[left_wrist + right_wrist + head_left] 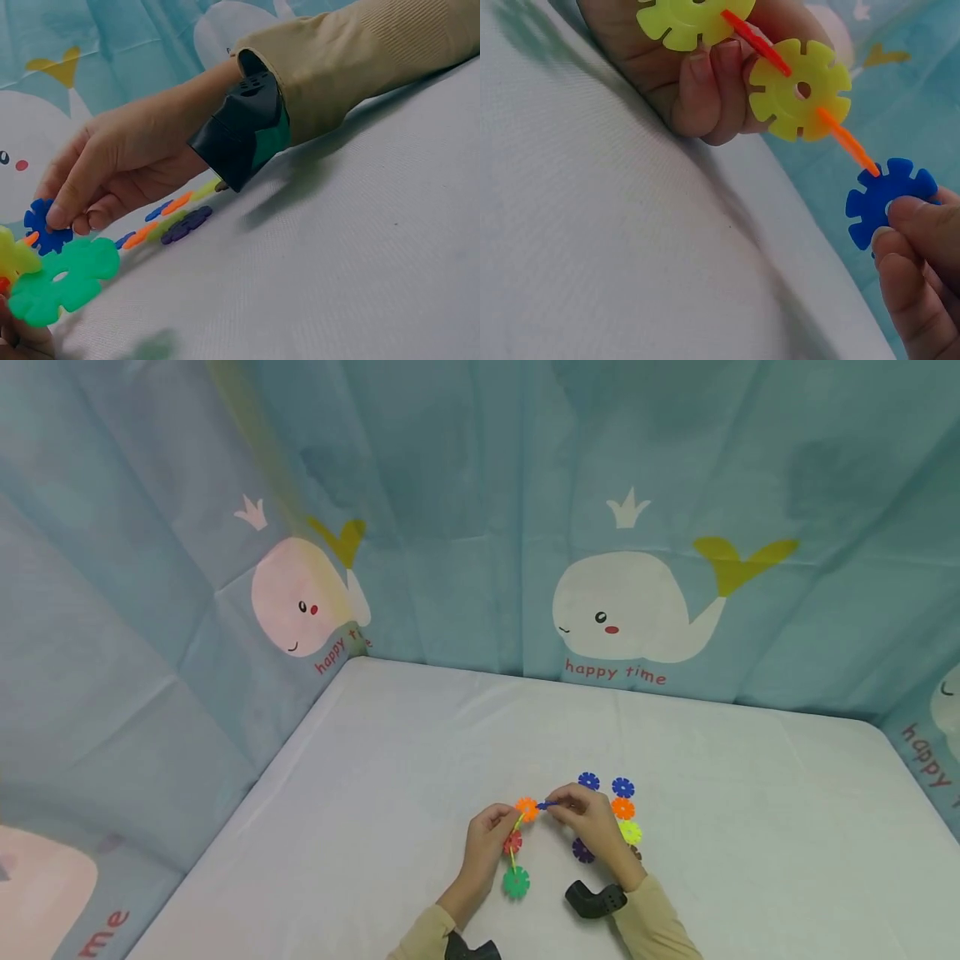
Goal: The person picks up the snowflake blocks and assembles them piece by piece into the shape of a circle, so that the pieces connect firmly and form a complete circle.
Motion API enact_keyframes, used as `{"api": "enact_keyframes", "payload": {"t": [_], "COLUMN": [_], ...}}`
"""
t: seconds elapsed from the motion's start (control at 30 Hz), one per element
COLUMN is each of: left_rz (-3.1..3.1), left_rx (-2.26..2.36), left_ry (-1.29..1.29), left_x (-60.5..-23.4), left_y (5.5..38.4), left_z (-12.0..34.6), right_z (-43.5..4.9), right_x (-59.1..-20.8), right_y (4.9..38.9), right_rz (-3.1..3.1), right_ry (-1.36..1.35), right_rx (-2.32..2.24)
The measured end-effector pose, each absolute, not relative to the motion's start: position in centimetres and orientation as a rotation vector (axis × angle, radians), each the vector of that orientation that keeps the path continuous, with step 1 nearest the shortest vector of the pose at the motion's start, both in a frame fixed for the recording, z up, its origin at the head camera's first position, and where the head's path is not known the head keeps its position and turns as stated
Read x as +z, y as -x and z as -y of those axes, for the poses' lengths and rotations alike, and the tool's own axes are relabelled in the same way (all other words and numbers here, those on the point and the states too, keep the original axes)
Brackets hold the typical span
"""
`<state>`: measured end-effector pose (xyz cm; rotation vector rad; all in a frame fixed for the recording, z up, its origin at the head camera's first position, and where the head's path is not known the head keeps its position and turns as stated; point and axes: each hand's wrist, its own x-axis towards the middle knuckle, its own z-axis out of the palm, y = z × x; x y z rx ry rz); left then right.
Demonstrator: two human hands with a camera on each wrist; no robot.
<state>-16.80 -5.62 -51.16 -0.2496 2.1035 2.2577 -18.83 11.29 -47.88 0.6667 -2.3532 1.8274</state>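
Note:
My left hand (484,847) holds a chain of slotted plastic snowflake discs. Along it run a green disc (64,281), a yellow disc (697,19), a red disc (513,842), another yellow disc (801,90) and an orange disc (527,810), joined crosswise at their slots. Between thumb and fingers, my right hand (588,821) pinches a blue disc (891,201). Its rim meets the edge of the orange disc; how deep the slots are engaged I cannot tell. In the left wrist view, the left hand's fingers are mostly cut off at the lower left corner.
Beside and beyond the right hand lie loose discs in two columns, including a blue disc (622,787), an orange disc (623,808), a yellow disc (631,832) and a dark purple disc (582,850). The white table (420,760) meets a whale-print curtain (465,527) behind.

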Motion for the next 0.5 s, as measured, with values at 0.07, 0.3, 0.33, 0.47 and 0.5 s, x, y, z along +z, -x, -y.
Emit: {"api": "enact_keyframes", "payload": {"t": [0.07,0.3,0.33,0.47,0.5], "left_rz": [-2.092,-2.048,-2.052,-2.053,-2.054], "left_rx": [2.251,2.251,2.245,2.243,2.246], "left_ry": [0.218,0.183,0.192,0.218,0.218], "left_x": [-51.12,-51.06,-51.08,-51.21,-51.23], "left_y": [16.76,16.7,16.7,16.71,16.69], "left_z": [5.71,5.8,5.77,5.6,5.56], "right_z": [-11.33,-11.41,-11.38,-11.31,-11.32], "right_x": [-47.97,-48.06,-48.02,-48.43,-48.69], "right_y": [18.85,18.98,18.98,19.14,19.22], "right_rz": [2.344,2.29,2.281,2.241,2.229], "right_ry": [-0.68,-0.797,-0.814,-0.862,-0.866], "right_rx": [1.806,1.712,1.705,1.668,1.662]}}
